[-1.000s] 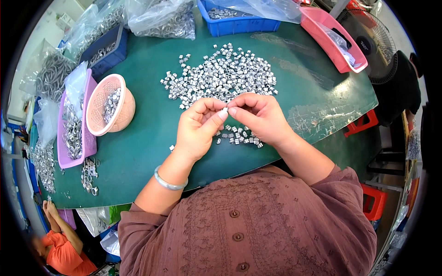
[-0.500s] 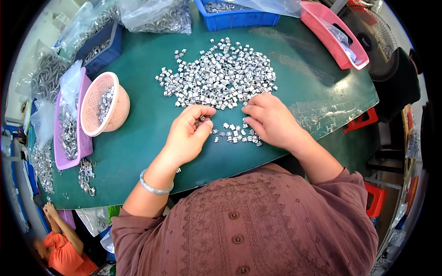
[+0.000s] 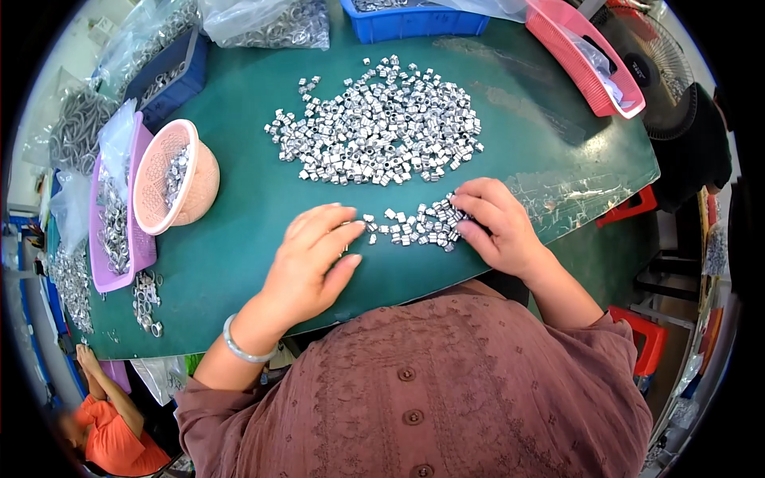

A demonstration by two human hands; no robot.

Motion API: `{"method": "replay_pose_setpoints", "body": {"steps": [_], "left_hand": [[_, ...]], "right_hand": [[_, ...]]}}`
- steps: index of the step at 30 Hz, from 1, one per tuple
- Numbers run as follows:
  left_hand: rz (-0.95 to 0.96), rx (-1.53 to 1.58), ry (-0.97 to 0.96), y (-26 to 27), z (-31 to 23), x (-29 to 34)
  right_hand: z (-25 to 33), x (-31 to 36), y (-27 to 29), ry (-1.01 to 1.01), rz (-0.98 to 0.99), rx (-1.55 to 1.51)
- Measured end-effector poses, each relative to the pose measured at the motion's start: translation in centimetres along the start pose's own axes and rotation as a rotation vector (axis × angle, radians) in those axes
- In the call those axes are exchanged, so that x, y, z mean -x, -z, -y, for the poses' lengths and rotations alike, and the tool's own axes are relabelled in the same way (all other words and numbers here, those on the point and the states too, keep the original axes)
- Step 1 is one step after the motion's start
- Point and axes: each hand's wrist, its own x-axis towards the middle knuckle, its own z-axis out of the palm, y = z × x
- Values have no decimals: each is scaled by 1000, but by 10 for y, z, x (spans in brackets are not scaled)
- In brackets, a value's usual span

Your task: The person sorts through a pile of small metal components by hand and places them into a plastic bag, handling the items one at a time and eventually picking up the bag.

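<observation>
A large heap of small silver metal pieces [image 3: 382, 131], short and ring-like, is spread over the green table. Nearer to me lies a smaller cluster of the same metal pieces [image 3: 421, 225], between my hands. At its left end is my left hand [image 3: 311, 259], palm down, its fingers bent but apart from the thumb. A few silver bits show beneath those fingers; whether they are held I cannot make out. My right hand [image 3: 500, 229] touches the cluster's right end with its fingertips, thumb and fingers spread around the edge pieces.
On the left stand a peach basket [image 3: 209, 185] of metal pieces, a purple basket [image 3: 143, 243] and a blue bin [image 3: 179, 95]. Along the far side are a filled plastic bag [image 3: 279, 28], another blue bin [image 3: 418, 25] and a pink basket [image 3: 586, 76]. A person in orange [image 3: 119, 434] sits lower left.
My left hand has drawn back toward me and its fingers have spread. The right hand has moved away from the heap to the small cluster, which has grown at its right end.
</observation>
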Motion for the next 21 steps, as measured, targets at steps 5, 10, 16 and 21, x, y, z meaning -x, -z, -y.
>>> {"method": "replay_pose_setpoints", "body": {"steps": [5, 10, 16, 21], "left_hand": [[58, -125, 292, 16, 12, 39], [135, -172, 218, -2, 5, 33], [158, -123, 188, -16, 5, 19], [146, -88, 143, -18, 5, 13]], "right_hand": [[9, 0, -2, 86, 174, -23], [21, -9, -13, 129, 316, -60], [27, -26, -31, 203, 374, -79], [31, -37, -48, 275, 403, -83]]}}
